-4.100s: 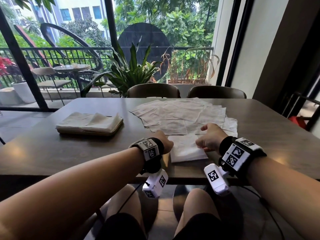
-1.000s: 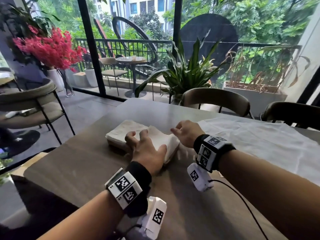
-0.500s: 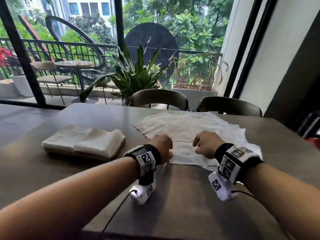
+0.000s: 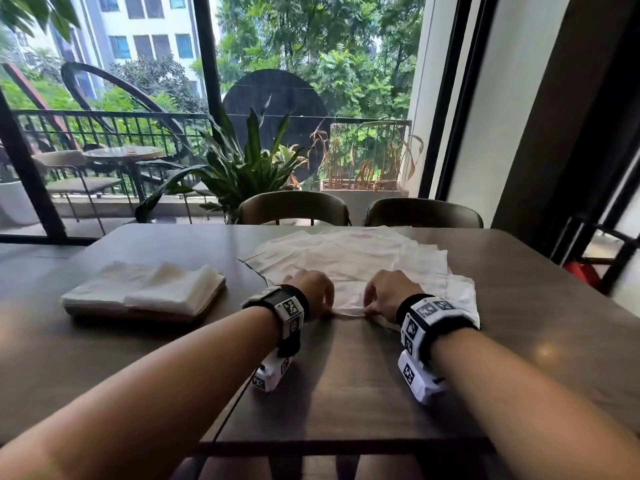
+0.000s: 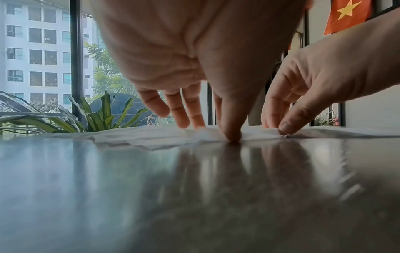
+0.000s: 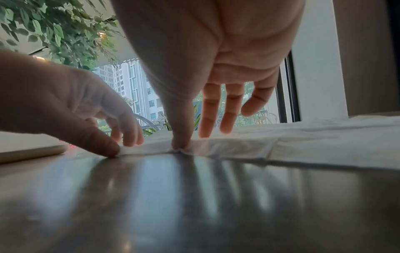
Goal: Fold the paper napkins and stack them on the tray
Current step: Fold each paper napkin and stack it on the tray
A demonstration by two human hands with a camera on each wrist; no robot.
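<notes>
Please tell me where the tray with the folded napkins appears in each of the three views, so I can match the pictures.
Head: the tray lies at left on the table, left of the left hand.
Left wrist: not in it.
Right wrist: only its pale edge shows at far left, behind the left hand.
Shared landmark: the napkin edge that both hands pinch.

Head: looks forward and down from above the table (image 4: 346,393), facing the window (image 4: 311,81); both forearms run in from the bottom corners.
Left wrist: sits just above the tabletop, looking along the left hand (image 5: 194,51), which fills the top centre; very close.
Right wrist: same low, close view along the right hand (image 6: 216,42), top centre.
Shared: all three show both hands at the napkins' (image 4: 346,258) near edge; each wrist view catches the other hand at its side.
</notes>
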